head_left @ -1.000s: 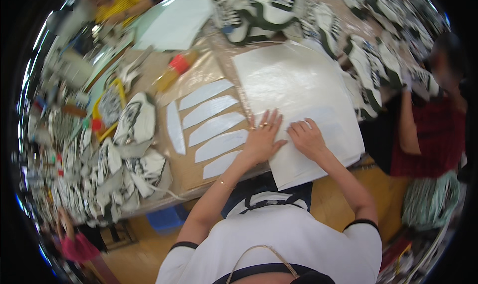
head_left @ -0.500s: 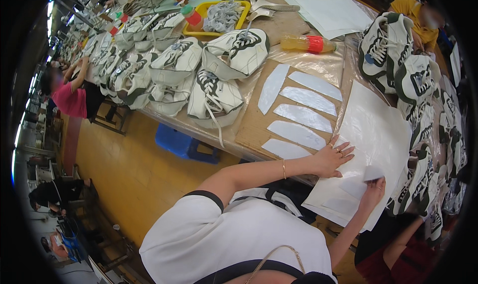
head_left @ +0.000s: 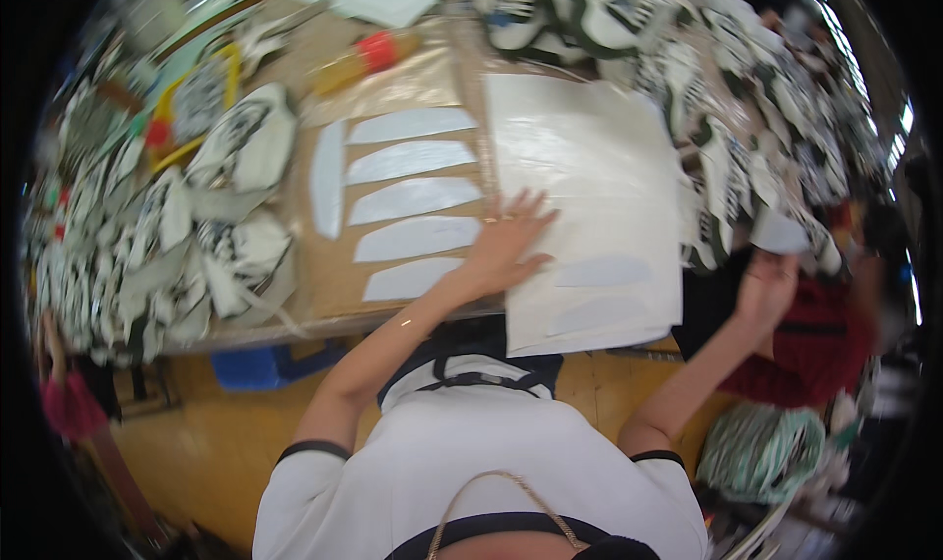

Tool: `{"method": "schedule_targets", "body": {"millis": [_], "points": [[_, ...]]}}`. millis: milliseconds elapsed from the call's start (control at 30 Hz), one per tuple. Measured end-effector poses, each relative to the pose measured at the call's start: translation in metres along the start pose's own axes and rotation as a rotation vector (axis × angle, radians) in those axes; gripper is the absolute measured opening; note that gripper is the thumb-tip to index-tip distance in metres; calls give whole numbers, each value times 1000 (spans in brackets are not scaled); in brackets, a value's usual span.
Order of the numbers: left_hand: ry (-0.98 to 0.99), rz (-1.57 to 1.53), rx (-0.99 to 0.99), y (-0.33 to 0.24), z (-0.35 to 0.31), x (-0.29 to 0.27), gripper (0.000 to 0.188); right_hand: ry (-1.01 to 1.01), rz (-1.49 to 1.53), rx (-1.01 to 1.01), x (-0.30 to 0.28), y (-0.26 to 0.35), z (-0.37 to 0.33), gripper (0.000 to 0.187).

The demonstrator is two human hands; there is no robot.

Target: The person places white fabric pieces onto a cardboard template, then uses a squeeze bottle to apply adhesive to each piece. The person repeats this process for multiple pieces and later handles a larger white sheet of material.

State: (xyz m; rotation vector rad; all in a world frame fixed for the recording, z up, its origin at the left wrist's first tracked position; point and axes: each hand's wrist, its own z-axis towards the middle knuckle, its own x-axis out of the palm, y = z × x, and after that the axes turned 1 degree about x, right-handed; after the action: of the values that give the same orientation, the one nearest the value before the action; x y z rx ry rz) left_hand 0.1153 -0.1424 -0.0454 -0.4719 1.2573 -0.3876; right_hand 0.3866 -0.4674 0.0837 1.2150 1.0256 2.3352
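My left hand (head_left: 511, 244) lies flat with fingers spread on the left edge of a large white sheet (head_left: 580, 157). My right hand (head_left: 766, 290) is raised beyond the sheet's right edge and pinches a small whitish piece (head_left: 779, 233), slightly blurred. Two pale curved pieces, an upper one (head_left: 603, 271) and a lower one (head_left: 599, 314), lie on the near part of the sheet. Left of the sheet, several shiny pale curved pieces (head_left: 413, 200) are laid out on a brown cardboard (head_left: 329, 275). One of them stands lengthwise beside the others.
White and dark-green shoes crowd the table's left side (head_left: 241, 147) and right side (head_left: 722, 182). A yellow bottle with a red label (head_left: 368, 61) lies behind the cardboard. A yellow basket (head_left: 236, 74) is at the far left. A person in dark red (head_left: 825, 344) sits close by on the right.
The view has turned to the right. My right hand has moved off the sheet to the right, carrying the whitish piece. My left hand stays flat at the sheet's left edge.
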Motion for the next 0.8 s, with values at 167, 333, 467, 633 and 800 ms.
{"method": "schedule_targets", "body": {"millis": [167,333,467,633,800], "points": [[89,-1419,-426,-2,-36,-56,63,-5,-672,441,166,-115,-85,20],[-14,-1531,-828,17,-104,-103,63,885,-656,470,264,-172,-120,15],[-596,-1165,-737,23,-156,-126,68,970,-765,359,292,-197,-138,19],[-786,-779,-795,43,-183,-151,72,851,-430,889,302,-260,-164,23],[-706,-447,-849,61,-184,-156,64,684,-318,1047,318,-296,-179,25]]}}
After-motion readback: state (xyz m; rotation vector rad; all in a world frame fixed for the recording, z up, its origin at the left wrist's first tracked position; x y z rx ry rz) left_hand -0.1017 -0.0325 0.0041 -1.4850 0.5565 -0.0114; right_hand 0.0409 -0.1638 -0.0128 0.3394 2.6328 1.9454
